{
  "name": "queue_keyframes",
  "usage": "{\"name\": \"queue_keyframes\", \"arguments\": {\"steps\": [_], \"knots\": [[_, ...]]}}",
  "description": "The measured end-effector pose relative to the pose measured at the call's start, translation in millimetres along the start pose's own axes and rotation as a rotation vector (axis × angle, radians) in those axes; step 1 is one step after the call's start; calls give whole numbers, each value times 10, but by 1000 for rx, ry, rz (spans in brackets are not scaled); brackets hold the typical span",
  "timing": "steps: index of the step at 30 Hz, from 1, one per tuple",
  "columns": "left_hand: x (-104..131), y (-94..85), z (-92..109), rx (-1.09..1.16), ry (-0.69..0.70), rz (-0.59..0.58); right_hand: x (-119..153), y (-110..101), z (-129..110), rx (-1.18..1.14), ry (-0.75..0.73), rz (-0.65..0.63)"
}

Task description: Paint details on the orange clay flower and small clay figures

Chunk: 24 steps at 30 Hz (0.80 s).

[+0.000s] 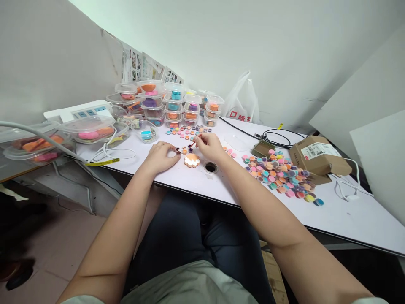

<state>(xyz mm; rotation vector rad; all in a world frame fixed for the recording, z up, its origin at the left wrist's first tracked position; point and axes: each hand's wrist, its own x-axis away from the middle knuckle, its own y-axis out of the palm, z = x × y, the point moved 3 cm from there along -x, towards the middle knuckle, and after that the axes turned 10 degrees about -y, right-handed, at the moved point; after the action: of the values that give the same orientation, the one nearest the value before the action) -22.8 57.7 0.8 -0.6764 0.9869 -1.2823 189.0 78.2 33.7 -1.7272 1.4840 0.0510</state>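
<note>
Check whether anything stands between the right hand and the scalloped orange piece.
Nothing visible stands between the right hand and the scalloped orange piece. The dark purple pot sits just beyond the piece, near the tip of the red stick; the round hole lies right of the piece.

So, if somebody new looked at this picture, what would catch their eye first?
Probably the heap of small colourful pots spread over the right side of the white table. Next, the stacked clear containers with bright contents, along the back by the wall. Then, near the table's front edge, the right hand, its fingers pinching a slim reddish stick just beyond a pale orange scalloped piece.
</note>
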Motion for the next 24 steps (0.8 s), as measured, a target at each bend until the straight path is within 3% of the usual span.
{"name": "queue_keyframes", "arguments": {"steps": [7, 12, 18, 24], "knots": [[314, -45, 126, -78, -58, 59, 100, -148, 117, -93, 132, -28], [491, -50, 207, -51, 5, 149, 148, -160, 105, -152, 184, -100], [524, -58, 241, -60, 47, 161, 160, -163, 117, -36, 228, -136], [526, -70, 257, -87, 66, 160, 144, -159, 136, -130, 158, -143]]}}
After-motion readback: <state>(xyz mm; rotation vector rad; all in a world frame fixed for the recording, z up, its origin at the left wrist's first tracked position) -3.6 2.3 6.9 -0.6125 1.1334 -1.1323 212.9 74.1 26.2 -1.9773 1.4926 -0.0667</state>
